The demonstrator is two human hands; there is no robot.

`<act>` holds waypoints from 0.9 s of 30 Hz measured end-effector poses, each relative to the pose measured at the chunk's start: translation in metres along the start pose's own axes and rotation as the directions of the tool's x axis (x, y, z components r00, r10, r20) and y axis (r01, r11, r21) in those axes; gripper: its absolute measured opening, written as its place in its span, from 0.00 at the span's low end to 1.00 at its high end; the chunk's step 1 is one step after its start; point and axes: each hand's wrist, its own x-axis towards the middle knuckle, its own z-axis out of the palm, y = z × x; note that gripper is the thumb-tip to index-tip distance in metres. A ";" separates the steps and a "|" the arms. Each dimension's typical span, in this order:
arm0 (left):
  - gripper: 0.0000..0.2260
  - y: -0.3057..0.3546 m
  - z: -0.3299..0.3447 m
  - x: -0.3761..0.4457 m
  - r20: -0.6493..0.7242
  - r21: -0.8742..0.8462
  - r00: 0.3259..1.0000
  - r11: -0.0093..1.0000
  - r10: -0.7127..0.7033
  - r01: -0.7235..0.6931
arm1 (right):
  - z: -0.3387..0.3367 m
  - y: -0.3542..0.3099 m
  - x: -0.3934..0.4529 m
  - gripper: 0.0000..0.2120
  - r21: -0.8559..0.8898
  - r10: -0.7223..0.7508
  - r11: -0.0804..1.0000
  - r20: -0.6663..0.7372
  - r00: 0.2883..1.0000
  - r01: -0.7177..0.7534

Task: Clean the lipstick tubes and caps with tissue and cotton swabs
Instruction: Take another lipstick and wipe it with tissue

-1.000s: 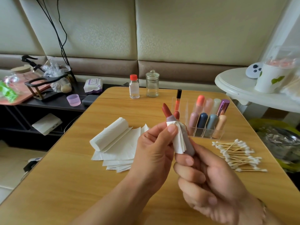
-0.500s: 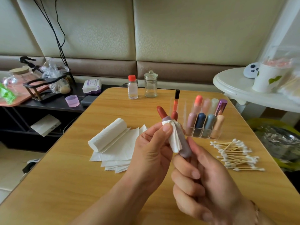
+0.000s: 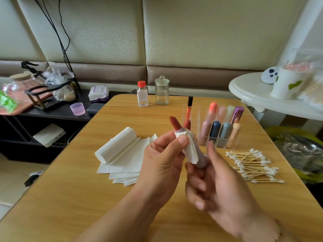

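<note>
Wiping the lipstick tube (image 3: 199,158) is the step in hand, by my judgement; the tube sits at the centre of the frame, tilted with its bared red stick (image 3: 174,122) pointing up and away, presumably so the colour stays clear of the paper. The left hand (image 3: 162,159) has its fingers curled, thumb and forefinger pinching a piece of tissue (image 3: 189,147) round the tube's upper barrel, just below the stick; that grip puts the paper where smears would gather. The right hand (image 3: 225,186) is blurred; its lower fingers curl round the tube's base, steadying it from below, while the forefinger stands straighter beside the barrel; how firmly it grips I cannot tell.

Left of centre, a tissue roll (image 3: 115,147) lies on its side upon a fan of loose tissue sheets (image 3: 122,170), near the left hand for a fresh piece; at the right of the frame a heap of cotton swabs (image 3: 253,166) lies on the wooden table (image 3: 70,198), near the right hand. Just above the swabs stands a clear organiser (image 3: 218,144) holding other capped lipsticks (image 3: 215,131) upright in its compartments, most likely waiting their turn; a red-capped bottle (image 3: 142,94) and a glass jar (image 3: 162,90) stand at the table's upper edge, well apart from the work.
</note>
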 end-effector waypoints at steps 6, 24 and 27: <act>0.22 0.001 -0.001 -0.001 0.026 -0.032 0.999 0.999 -0.030 0.031 | 0.000 0.003 -0.002 0.26 0.179 0.093 0.974 0.234 0.968 -0.137; 0.16 -0.001 -0.005 0.002 0.041 0.068 0.999 0.998 0.016 -0.018 | -0.003 0.000 0.000 0.32 -0.104 -0.047 0.994 -0.027 0.999 0.044; 0.16 -0.002 -0.007 0.002 0.040 0.048 0.999 0.999 0.016 -0.018 | -0.003 0.002 0.001 0.24 -0.237 -0.233 0.945 -0.006 0.972 0.225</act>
